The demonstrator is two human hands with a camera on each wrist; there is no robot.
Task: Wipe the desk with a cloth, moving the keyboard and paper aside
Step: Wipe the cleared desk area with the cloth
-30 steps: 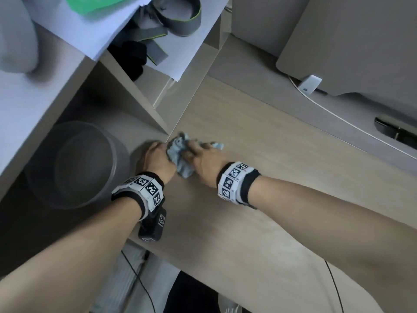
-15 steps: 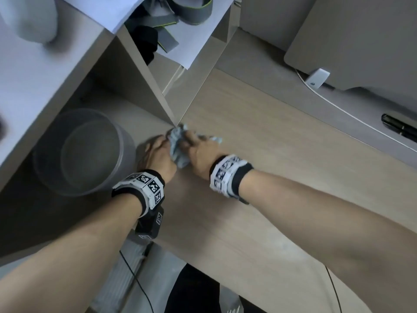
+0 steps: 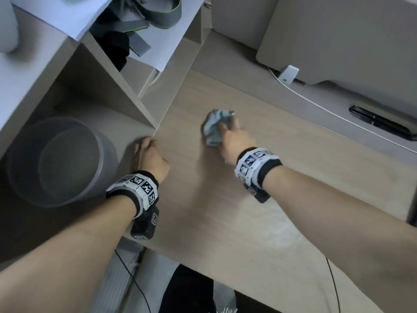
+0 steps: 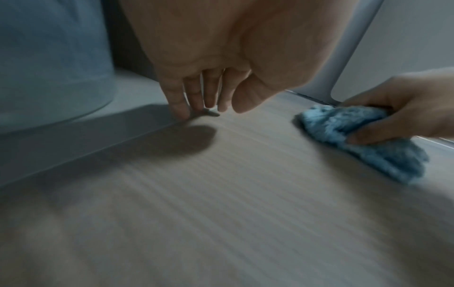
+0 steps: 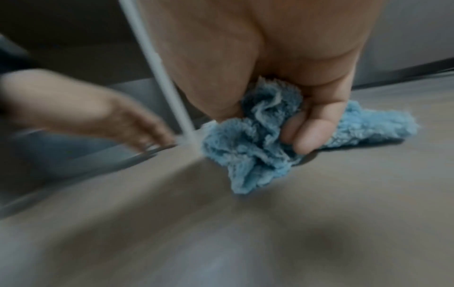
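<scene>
Lt-blue fluffy cloth (image 3: 214, 129), pale wood-grain desk (image 3: 225, 211), blk/wht checker-pattern wristbands (image 3: 137, 188), clear grey bin (image 3: 61, 161).

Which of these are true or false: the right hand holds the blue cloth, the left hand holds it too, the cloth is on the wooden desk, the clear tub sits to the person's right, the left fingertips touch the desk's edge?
1. The right hand holds the blue cloth. True.
2. The left hand holds it too. False: it holds nothing.
3. The cloth lies on the desk. True.
4. The clear tub sits to the right. False: it is on the left.
5. The left fingertips touch the desk's edge. True.
</scene>
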